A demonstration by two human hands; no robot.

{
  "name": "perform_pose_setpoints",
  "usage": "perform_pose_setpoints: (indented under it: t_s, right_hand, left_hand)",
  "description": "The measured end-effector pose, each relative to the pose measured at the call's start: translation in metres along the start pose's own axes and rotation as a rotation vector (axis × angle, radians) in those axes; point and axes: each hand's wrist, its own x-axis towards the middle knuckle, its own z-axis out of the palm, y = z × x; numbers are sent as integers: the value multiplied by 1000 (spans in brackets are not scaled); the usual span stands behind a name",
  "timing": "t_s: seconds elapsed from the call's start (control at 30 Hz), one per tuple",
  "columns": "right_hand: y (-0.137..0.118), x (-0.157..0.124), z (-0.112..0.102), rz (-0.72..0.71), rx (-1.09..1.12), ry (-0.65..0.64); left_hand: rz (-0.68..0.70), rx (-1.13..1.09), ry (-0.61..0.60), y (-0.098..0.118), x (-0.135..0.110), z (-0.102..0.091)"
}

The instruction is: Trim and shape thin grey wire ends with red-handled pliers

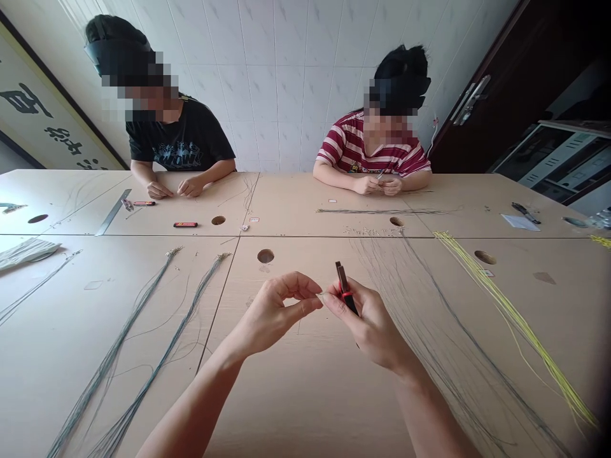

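Observation:
My left hand (278, 310) is pinched shut, thumb against forefinger, on something thin and pale that I cannot make out. My right hand (363, 321) grips a small dark tool with a red band (344, 287), its tip pointing up and away. The two hands meet fingertip to fingertip just above the wooden table (305, 394), near its middle. Loose grey wires (405, 299) fan out on the table right of my right hand. Two long bundles of grey wire (143, 343) lie to the left of my left arm.
A bundle of yellow wires (515, 318) runs diagonally at the right. Round holes (265, 256) pierce the tabletop. Two other people sit across, hands (174, 187) (379, 184) on the table. A metal ruler (112, 213), a red-black tool (185, 224) and pliers (525, 212) lie on the far side.

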Motion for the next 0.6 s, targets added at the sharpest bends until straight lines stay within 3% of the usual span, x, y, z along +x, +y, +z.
perform_pose_setpoints:
  t_s: [0.6]
  right_hand:
    - [-6, -2, 2, 3, 22, 9]
  left_hand:
    - [5, -19, 34, -2, -3, -4]
